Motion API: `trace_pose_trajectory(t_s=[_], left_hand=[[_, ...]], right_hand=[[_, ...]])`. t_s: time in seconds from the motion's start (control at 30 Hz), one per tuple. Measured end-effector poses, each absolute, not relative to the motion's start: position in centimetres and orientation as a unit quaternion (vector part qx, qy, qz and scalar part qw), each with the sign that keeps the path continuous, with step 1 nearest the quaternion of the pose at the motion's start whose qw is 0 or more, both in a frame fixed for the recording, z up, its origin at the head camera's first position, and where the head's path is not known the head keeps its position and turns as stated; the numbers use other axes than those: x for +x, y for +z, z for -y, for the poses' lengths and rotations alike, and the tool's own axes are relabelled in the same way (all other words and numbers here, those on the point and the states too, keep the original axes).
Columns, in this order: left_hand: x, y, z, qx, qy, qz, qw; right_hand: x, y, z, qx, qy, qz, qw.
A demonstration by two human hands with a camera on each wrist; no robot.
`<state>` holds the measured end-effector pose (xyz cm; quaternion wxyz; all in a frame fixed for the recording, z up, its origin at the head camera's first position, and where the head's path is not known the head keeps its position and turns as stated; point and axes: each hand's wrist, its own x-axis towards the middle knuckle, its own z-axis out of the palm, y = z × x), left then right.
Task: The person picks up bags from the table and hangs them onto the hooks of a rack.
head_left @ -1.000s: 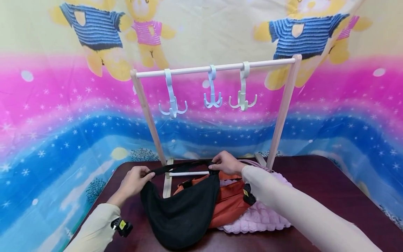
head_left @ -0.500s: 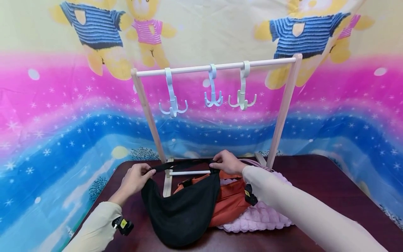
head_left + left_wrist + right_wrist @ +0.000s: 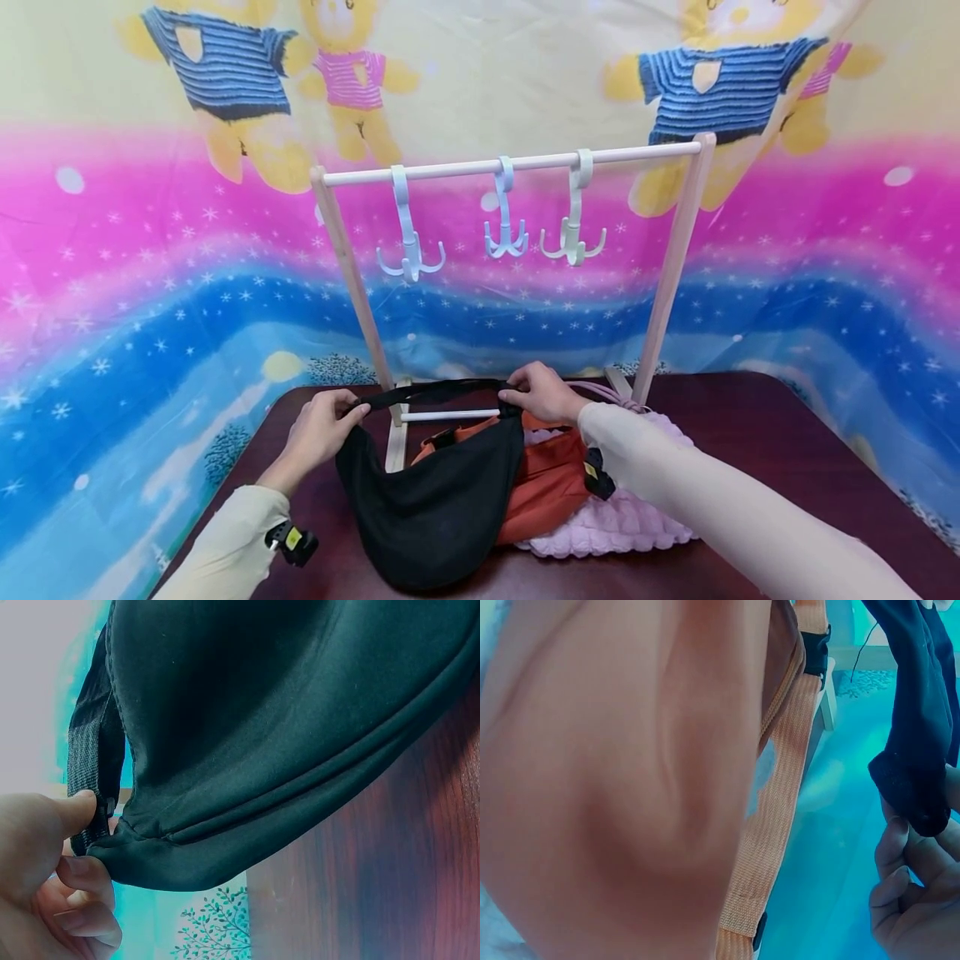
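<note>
A black crescent-shaped shoulder bag [image 3: 435,500] hangs between my two hands, its strap [image 3: 427,390] arching at the top. With thumb and fingers my left hand [image 3: 318,429] pinches the bag's left upper corner, where the webbing strap [image 3: 86,750] joins the cloth in the left wrist view. My right hand [image 3: 543,392] pinches the opposite upper corner. In the right wrist view the fingers hold a folded black end [image 3: 915,787]. Behind the black bag lies an orange bag [image 3: 543,492], partly covered, with an orange webbing strap [image 3: 769,840] and black buckle.
A pink quilted bag [image 3: 622,525] lies under the orange one on the dark red table [image 3: 757,467]. A wooden rack [image 3: 675,275] stands at the back; from its top bar [image 3: 637,152] hang a left hook [image 3: 409,242], a middle hook [image 3: 505,225] and a right hook [image 3: 574,225].
Both hands keep their hold on the black bag and have barely moved. The strap between them bows slightly higher. The head view has shifted a little.
</note>
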<state>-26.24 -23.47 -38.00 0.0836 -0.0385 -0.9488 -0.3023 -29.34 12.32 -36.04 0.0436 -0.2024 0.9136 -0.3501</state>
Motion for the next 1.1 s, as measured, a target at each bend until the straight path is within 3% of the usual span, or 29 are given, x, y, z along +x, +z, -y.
trace_pose_trajectory(t_s=[1.1], left_hand=[[-25.59,-37.28,22.88,-0.053,-0.308,0.941,0.126]], right_hand=[[-28.57,-35.54,-12.89,-0.199,-0.379,-0.903,0.033]])
